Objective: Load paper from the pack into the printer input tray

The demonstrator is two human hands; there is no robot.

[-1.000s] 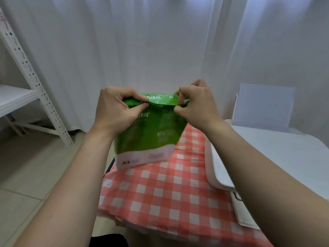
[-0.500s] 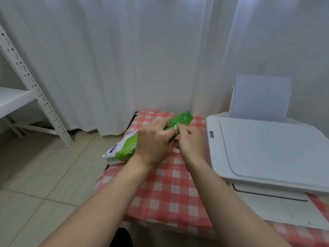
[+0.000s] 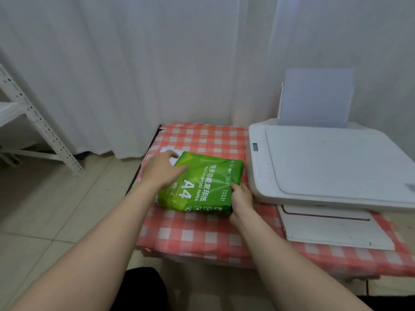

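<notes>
A green A4 paper pack [image 3: 206, 182] lies flat on the red-and-white checked tablecloth [image 3: 197, 236], just left of the white printer [image 3: 325, 162]. My left hand [image 3: 161, 169] lies over the pack's far left end, where a bit of white paper [image 3: 166, 151] shows past the fingers. My right hand [image 3: 241, 198] grips the pack's near right corner. White sheets stand upright in the printer's rear input tray [image 3: 316, 97].
The printer's output tray [image 3: 332, 230] sticks out toward me over the table. A white curtain [image 3: 157, 63] hangs close behind the table. A white metal shelf [image 3: 42, 126] stands at the left on the tiled floor.
The pack has gone from held up in front of me to lying flat on the table, label up. Both hands came down with it.
</notes>
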